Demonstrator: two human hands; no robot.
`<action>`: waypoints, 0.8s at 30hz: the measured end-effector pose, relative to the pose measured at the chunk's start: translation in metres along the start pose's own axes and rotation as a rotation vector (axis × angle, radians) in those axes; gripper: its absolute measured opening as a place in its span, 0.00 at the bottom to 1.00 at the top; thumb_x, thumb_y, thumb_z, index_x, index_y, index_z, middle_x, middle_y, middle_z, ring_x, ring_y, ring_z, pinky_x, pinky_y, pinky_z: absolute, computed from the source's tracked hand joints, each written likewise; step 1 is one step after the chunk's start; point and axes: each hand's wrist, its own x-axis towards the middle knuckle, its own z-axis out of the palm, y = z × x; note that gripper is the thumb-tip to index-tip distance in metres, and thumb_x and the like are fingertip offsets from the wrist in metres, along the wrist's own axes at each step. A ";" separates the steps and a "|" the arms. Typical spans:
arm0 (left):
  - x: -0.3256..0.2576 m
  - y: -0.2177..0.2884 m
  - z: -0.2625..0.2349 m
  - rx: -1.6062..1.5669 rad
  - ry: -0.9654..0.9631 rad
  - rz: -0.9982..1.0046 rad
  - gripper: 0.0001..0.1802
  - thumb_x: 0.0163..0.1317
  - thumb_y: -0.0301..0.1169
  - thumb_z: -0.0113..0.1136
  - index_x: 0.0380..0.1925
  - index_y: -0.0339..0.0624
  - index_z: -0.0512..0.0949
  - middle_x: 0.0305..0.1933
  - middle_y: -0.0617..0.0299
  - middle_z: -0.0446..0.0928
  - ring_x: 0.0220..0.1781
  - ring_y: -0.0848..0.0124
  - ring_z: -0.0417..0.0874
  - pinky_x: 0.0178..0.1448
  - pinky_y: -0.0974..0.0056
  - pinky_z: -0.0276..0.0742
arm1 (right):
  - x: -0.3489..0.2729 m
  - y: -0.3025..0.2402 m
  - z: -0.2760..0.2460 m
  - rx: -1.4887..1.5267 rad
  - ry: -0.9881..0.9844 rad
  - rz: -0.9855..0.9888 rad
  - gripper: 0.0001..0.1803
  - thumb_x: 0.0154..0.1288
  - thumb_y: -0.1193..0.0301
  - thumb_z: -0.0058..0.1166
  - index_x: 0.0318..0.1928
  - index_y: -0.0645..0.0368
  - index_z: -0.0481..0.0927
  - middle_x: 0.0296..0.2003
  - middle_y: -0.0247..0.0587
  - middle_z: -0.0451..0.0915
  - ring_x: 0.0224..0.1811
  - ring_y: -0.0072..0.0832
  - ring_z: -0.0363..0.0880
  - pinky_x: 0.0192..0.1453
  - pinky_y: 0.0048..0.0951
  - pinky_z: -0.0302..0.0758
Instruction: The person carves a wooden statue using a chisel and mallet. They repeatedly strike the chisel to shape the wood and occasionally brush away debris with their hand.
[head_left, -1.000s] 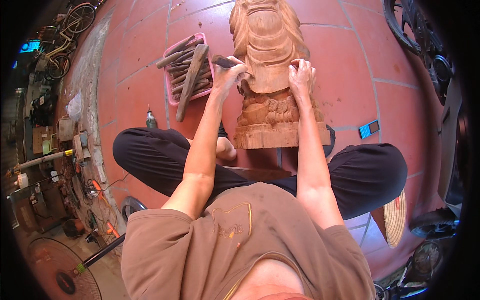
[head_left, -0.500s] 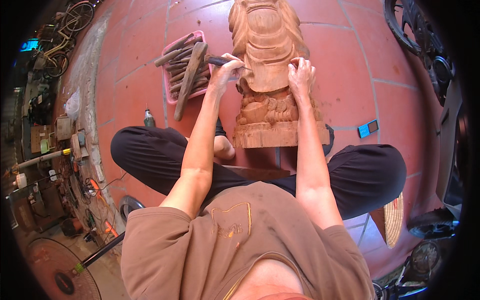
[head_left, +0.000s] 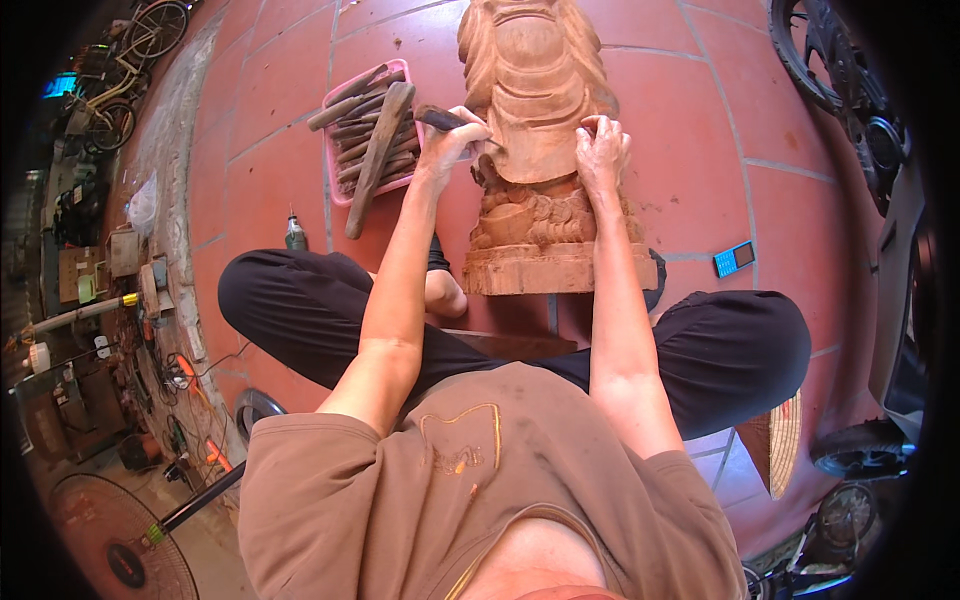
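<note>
A carved wooden statue (head_left: 535,115) with draped folds lies or stands before me, its carved base (head_left: 545,270) nearest my legs. My left hand (head_left: 452,146) is closed around a dark-handled carving chisel (head_left: 436,118). The thin blade points right and meets the lower left edge of the statue's robe. At the statue's right side rests my right hand (head_left: 603,155), fingers bent and pressed together against the wood. Whatever may be within those fingers is hidden.
Left of the statue, a pink basket (head_left: 333,165) holds several wooden-handled tools, a long wooden club (head_left: 380,160) lying across them. A green bottle-like tool (head_left: 295,234) stands near my left knee. On the right are a blue phone (head_left: 734,259) and motorbike parts (head_left: 860,110); a fan (head_left: 115,540) stands lower left.
The chisel's handle has shifted slightly right and up in my left hand, and its blade sits a little lower on the robe's edge. My right hand stays put.
</note>
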 end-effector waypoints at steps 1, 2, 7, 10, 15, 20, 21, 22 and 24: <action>0.003 -0.006 0.001 -0.058 0.036 0.034 0.05 0.52 0.23 0.64 0.26 0.40 0.77 0.22 0.61 0.78 0.21 0.75 0.77 0.26 0.70 0.71 | 0.002 0.002 0.000 0.013 0.003 -0.013 0.09 0.61 0.67 0.59 0.42 0.50 0.80 0.46 0.38 0.78 0.53 0.42 0.73 0.59 0.46 0.67; 0.004 -0.013 0.002 -0.117 0.073 0.068 0.05 0.52 0.23 0.64 0.26 0.39 0.77 0.22 0.61 0.78 0.21 0.75 0.77 0.26 0.69 0.71 | 0.003 0.003 0.001 0.026 0.006 -0.026 0.09 0.61 0.67 0.59 0.42 0.50 0.80 0.46 0.39 0.78 0.53 0.42 0.73 0.59 0.46 0.67; -0.004 -0.016 0.013 -0.020 0.138 0.040 0.04 0.52 0.23 0.64 0.25 0.40 0.76 0.22 0.61 0.77 0.21 0.75 0.76 0.26 0.70 0.70 | 0.002 0.004 0.001 -0.007 0.001 -0.006 0.09 0.61 0.67 0.59 0.42 0.51 0.80 0.46 0.39 0.78 0.53 0.42 0.73 0.59 0.46 0.67; -0.003 0.009 0.014 0.171 0.026 -0.025 0.04 0.52 0.23 0.64 0.24 0.40 0.77 0.22 0.62 0.77 0.21 0.75 0.76 0.27 0.71 0.70 | 0.002 0.005 0.001 -0.001 -0.001 -0.010 0.09 0.61 0.67 0.59 0.42 0.51 0.80 0.46 0.39 0.78 0.53 0.42 0.73 0.59 0.46 0.67; 0.002 0.005 0.017 0.065 0.113 0.016 0.05 0.50 0.23 0.64 0.21 0.40 0.77 0.20 0.62 0.77 0.20 0.76 0.76 0.27 0.70 0.71 | 0.001 -0.001 -0.002 0.018 -0.011 0.001 0.09 0.61 0.67 0.59 0.43 0.51 0.80 0.46 0.39 0.78 0.53 0.42 0.72 0.59 0.46 0.67; 0.004 0.004 0.011 0.142 0.023 0.018 0.05 0.51 0.23 0.63 0.21 0.40 0.77 0.20 0.62 0.77 0.18 0.75 0.75 0.26 0.70 0.71 | 0.002 0.002 -0.002 -0.002 -0.004 -0.007 0.09 0.61 0.67 0.59 0.42 0.50 0.80 0.46 0.39 0.78 0.53 0.42 0.73 0.58 0.46 0.68; 0.006 0.009 0.012 0.183 -0.005 -0.016 0.05 0.51 0.23 0.63 0.20 0.40 0.76 0.19 0.62 0.77 0.18 0.75 0.75 0.25 0.71 0.70 | 0.002 0.003 -0.001 -0.001 -0.005 -0.010 0.09 0.61 0.67 0.59 0.42 0.50 0.80 0.46 0.39 0.78 0.53 0.42 0.73 0.58 0.46 0.68; 0.009 0.015 0.014 0.225 -0.032 -0.049 0.05 0.51 0.23 0.63 0.20 0.40 0.76 0.19 0.62 0.77 0.17 0.75 0.75 0.25 0.71 0.70 | 0.002 0.003 -0.001 0.000 -0.005 -0.013 0.09 0.61 0.67 0.59 0.42 0.50 0.80 0.46 0.39 0.78 0.53 0.42 0.73 0.58 0.46 0.68; 0.010 0.019 0.016 0.230 -0.029 -0.064 0.05 0.51 0.22 0.63 0.20 0.40 0.76 0.19 0.62 0.76 0.17 0.75 0.74 0.23 0.71 0.69 | 0.001 0.002 -0.003 0.004 -0.004 -0.008 0.09 0.61 0.68 0.59 0.42 0.50 0.80 0.46 0.39 0.78 0.53 0.42 0.73 0.58 0.46 0.68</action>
